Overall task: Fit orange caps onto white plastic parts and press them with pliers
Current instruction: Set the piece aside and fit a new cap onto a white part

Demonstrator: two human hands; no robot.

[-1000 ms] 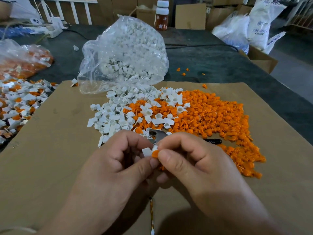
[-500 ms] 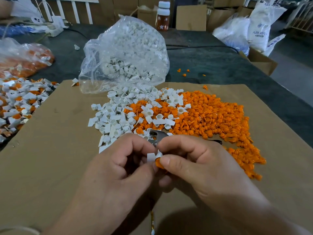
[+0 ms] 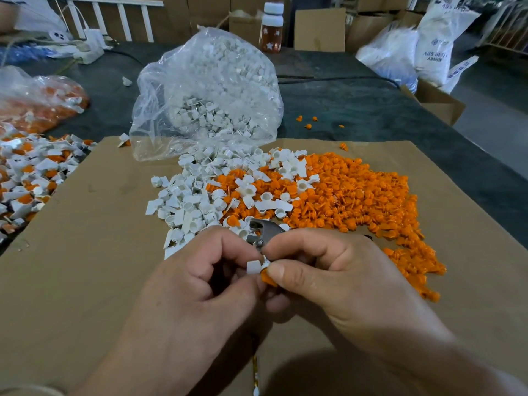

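The left hand pinched a small white plastic part while the right hand gripped a small orange plastic cap against it.

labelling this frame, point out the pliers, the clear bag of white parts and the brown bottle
pliers (image 3: 265, 227), head view, on the metal head
clear bag of white parts (image 3: 154, 110), head view, on its left plastic wall
brown bottle (image 3: 271, 35), head view, on its brown body

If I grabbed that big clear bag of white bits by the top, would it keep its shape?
Probably not. The clear bag looks thin and crinkled, so it would likely sag. Its mouth lies open beside spilled white parts, so more might tumble out. Small hollow pieces, so probably light.
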